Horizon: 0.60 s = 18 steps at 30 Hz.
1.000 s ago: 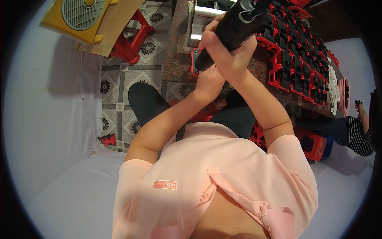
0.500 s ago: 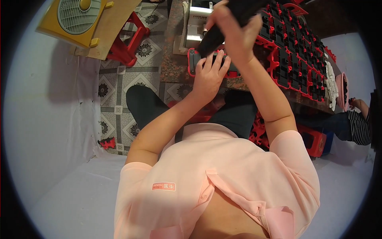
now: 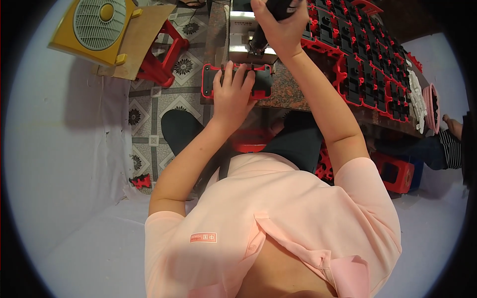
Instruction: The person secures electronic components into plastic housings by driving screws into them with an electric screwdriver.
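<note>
My left hand (image 3: 232, 92) lies across a red and black plastic casing (image 3: 211, 79) at the table's near edge, gripping it with the fingers spread over its top; the thumb is mostly hidden. In my right hand (image 3: 286, 35) is a black power screwdriver (image 3: 278, 9), my fingers wrapped round its body. The tool slants down and its tip sits at the front of a white and silver box-shaped device (image 3: 242, 37), just beyond the casing. Whether a screw is on the tip is too small to tell.
Rows of red and black casings (image 3: 365, 74) cover the table's right side. White material (image 3: 416, 99) and a pink basket (image 3: 431, 107) lie beyond. Left stand a yellow fan (image 3: 99, 27) and a red stool (image 3: 166, 62). At the far right, a person's striped sleeve (image 3: 450, 149) shows.
The casing has shifted left together with my left hand. My right hand has brought the screwdriver up and away from the casing, to the box-shaped device.
</note>
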Tool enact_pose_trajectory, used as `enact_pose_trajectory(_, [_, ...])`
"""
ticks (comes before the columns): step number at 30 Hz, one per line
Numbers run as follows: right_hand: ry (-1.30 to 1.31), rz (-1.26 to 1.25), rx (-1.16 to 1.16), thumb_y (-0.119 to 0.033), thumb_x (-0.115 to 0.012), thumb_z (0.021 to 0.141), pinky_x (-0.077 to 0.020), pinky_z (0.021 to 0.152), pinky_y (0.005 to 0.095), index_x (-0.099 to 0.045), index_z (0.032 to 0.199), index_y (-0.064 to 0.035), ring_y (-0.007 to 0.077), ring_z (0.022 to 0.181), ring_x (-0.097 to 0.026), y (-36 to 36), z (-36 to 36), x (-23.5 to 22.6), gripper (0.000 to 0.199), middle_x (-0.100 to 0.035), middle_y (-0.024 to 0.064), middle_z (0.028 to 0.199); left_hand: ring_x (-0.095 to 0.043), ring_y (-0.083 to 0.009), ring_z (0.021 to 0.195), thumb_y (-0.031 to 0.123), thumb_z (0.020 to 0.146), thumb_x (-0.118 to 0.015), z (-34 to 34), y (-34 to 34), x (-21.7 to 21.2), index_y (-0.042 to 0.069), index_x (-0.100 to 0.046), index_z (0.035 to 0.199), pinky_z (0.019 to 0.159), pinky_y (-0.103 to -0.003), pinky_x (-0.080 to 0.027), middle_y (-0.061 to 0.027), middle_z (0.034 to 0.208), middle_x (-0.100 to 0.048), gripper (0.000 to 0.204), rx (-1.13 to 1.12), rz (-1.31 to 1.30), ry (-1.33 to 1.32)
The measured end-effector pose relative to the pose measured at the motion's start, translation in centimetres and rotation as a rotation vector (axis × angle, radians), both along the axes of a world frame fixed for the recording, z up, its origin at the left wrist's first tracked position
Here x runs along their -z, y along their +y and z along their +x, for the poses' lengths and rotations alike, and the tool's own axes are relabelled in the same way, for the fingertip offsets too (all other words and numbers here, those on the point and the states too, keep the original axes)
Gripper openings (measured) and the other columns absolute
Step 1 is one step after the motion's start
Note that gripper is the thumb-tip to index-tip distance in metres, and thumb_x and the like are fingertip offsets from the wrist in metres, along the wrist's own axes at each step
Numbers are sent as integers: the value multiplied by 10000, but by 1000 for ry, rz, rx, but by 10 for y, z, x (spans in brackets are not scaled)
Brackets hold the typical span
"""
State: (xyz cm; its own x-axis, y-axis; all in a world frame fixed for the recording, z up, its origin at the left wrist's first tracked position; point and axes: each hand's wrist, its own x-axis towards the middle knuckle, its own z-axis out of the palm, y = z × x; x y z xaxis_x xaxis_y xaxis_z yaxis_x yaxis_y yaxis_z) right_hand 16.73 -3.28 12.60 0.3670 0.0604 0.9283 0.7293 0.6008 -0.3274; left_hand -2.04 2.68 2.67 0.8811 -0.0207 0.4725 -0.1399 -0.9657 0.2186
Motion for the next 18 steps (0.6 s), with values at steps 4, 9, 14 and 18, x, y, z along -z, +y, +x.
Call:
enact_pose_trajectory(4, [349, -331, 158, -144, -761, 911, -416, 536, 267, -552, 997, -43, 75, 600, -536, -6, -15, -25, 248, -581, -17, 708, -465, -384, 1321, 271, 648, -886, 7, -3, 13, 82, -554, 1331, 1077, -536, -360, -122, 1369, -543, 782, -52, -7, -65])
enact_pose_trajectory(9, [279, -309, 150, -85, -708, 943, -422, 487, 254, -535, 818, -66, 73, 522, -529, -40, -16, -42, 214, -578, -6, 653, -482, -367, 1291, 273, 640, -891, 11, -4, 14, 120, -552, 1316, 1064, -527, -380, -103, 1345, -552, 771, -78, 15, -73])
enact_pose_trajectory(14, [201, -248, 237, -86, -721, 935, -433, 470, 256, -537, 814, -66, 75, 500, -542, -49, -28, -38, 221, -583, 2, 639, -502, -352, 1269, 293, 659, -877, 11, -4, 16, 106, -543, 1354, 1053, -508, -380, -86, 1355, -556, 794, -101, 35, -95])
enact_pose_trajectory(18, [226, -229, 203, -79, -730, 922, -423, 486, 247, -527, 847, -67, 66, 515, -532, -49, -26, -27, 217, -573, -9, 639, -504, -350, 1267, 292, 657, -879, 12, -5, 17, 106, -543, 1352, 1049, -504, -382, -86, 1354, -557, 794, -102, 45, -77])
